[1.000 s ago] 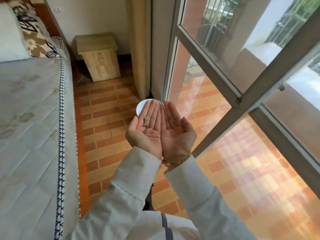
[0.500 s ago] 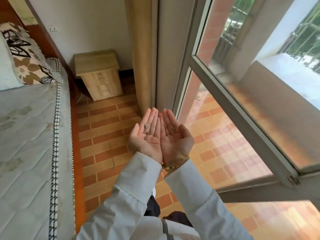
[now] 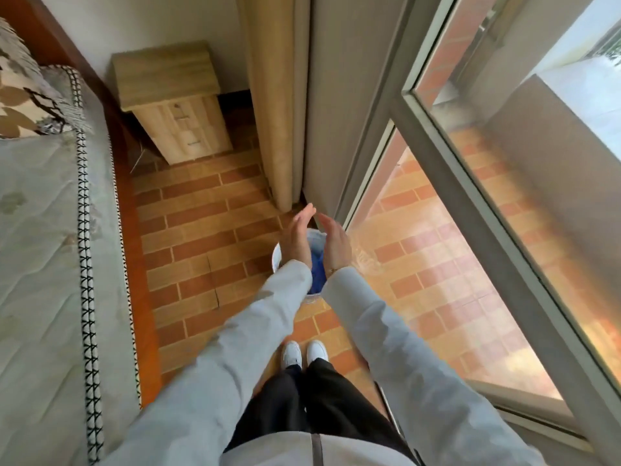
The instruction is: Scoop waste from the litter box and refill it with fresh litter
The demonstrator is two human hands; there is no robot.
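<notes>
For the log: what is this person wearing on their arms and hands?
Both arms are in long, loose, pale grey sleeves reaching the wrists: left sleeve, right sleeve. The left hand and right hand are bare, without gloves. A thin gold-coloured bracelet shows at the right wrist.

Pale grey sleeves (image 3: 268,307) behind the fingers (image 3: 304,216), white bucket (image 3: 276,260) with blue contents (image 3: 317,274) beneath them, orange brick-pattern floor tiles (image 3: 201,237) to their left, light wood nightstand (image 3: 174,102) beyond, beige curtain (image 3: 272,95) just ahead, white shoes (image 3: 304,353), black trousers (image 3: 302,398).
</notes>
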